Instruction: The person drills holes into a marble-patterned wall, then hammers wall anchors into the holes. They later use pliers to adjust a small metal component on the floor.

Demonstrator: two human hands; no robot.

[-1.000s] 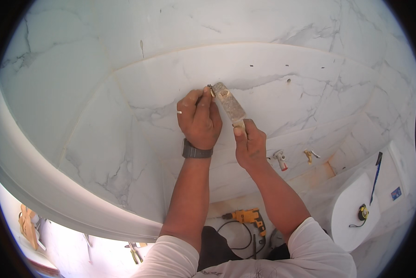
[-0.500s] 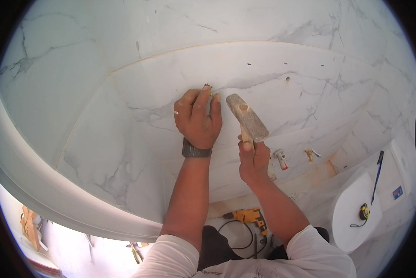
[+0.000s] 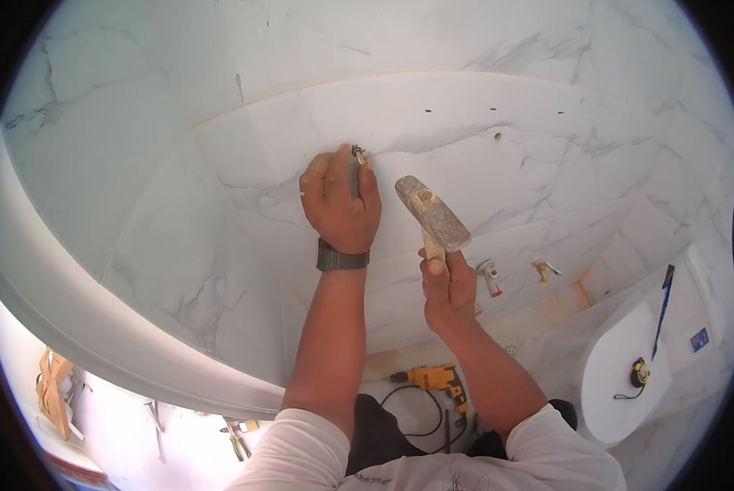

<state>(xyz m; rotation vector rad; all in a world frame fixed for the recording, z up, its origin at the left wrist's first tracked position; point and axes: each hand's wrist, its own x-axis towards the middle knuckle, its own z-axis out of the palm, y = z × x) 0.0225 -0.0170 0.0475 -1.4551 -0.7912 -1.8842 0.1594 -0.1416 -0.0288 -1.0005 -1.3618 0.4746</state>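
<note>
My left hand (image 3: 340,200), with a dark band at the wrist, is raised against the marbled wall (image 3: 301,114). Its fingers and thumb close around a small brass-coloured metal bolt (image 3: 359,154) at the wall surface; whether the bolt's tip sits in a hole cannot be seen. To the right, my right hand (image 3: 449,290) grips the short wooden handle of a hammer (image 3: 434,214). The hammer's worn grey head is up, slanted, and apart from both the bolt and my left hand.
Below lies a yellow drill (image 3: 436,378) with its cord. Right of my right hand are an angle valve (image 3: 490,278) and a brass tap (image 3: 541,270). A tape measure (image 3: 639,374) rests on a white lid (image 3: 608,393). A hole (image 3: 498,136) shows in the wall.
My left fingers have shifted slightly, so more of the bolt shows between them. The hammer stays raised, almost unmoved. The whole view has moved a little.
</note>
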